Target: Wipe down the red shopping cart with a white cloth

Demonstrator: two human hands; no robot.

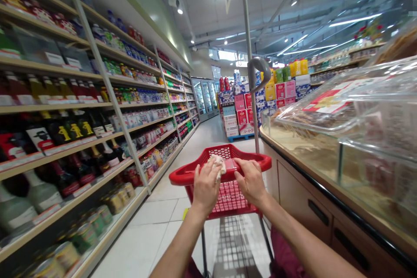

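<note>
Soft cloth (218,165) on a stiff red cart (228,200)

The cart stands in the aisle, between bottle shelves (55,107) and a glass-topped counter (293,182). The person's left hand (206,187) holds the crumpled cloth against the handle (182,177); the right hand (251,180) curls around the bar. I judge the cart rigid and easy to roll, its plastic smooth, perhaps slippery. Best take the handle near its 2 ends, bunching the cloth under the fingers.
</note>
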